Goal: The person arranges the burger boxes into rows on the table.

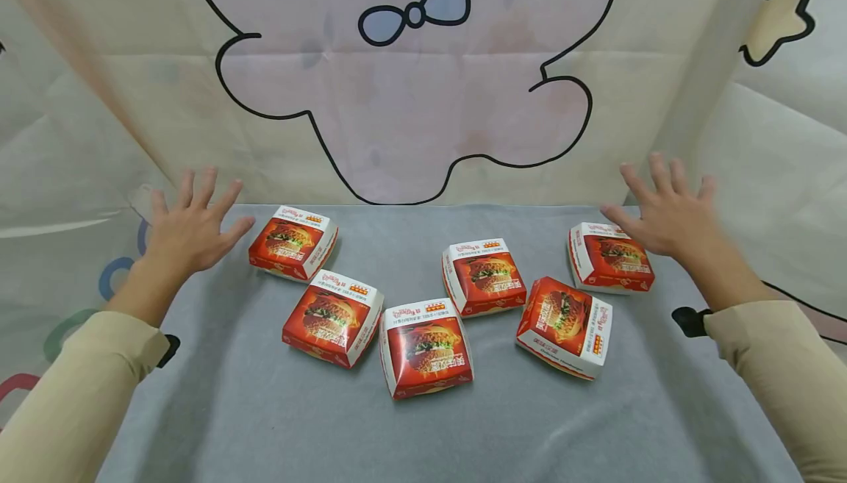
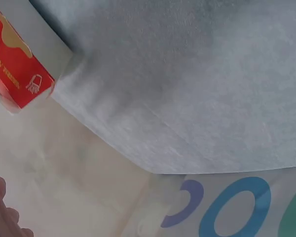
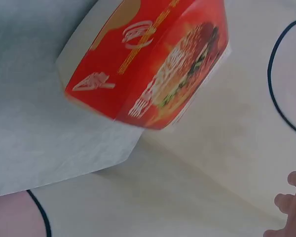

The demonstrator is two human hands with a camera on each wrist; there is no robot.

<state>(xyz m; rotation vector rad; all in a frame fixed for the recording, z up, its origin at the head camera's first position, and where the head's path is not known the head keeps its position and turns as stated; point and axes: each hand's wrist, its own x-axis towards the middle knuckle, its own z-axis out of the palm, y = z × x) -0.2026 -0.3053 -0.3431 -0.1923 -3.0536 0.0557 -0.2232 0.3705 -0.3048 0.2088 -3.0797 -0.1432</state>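
Several red and white burger boxes with a burger picture lie on a grey-blue cloth (image 1: 298,424). My left hand (image 1: 192,233), fingers spread and empty, hovers left of the far-left burger box (image 1: 286,240); that box's corner (image 2: 24,64) shows in the left wrist view. Spread fingers also mark my empty right hand (image 1: 678,215), just above and right of the far-right burger box (image 1: 615,259). Between these stand a tilted burger box (image 1: 331,317), a front burger box (image 1: 430,351), a back-middle burger box (image 1: 488,277) and a turned burger box (image 1: 562,321).
A pale backdrop (image 1: 423,101) with a black-outlined drawing and a blue bow (image 1: 415,14) rises behind the cloth's far edge. Light side sheets stand at both sides, the left sheet (image 1: 59,196) bearing coloured rings. Dark bands sit at both sleeve cuffs.
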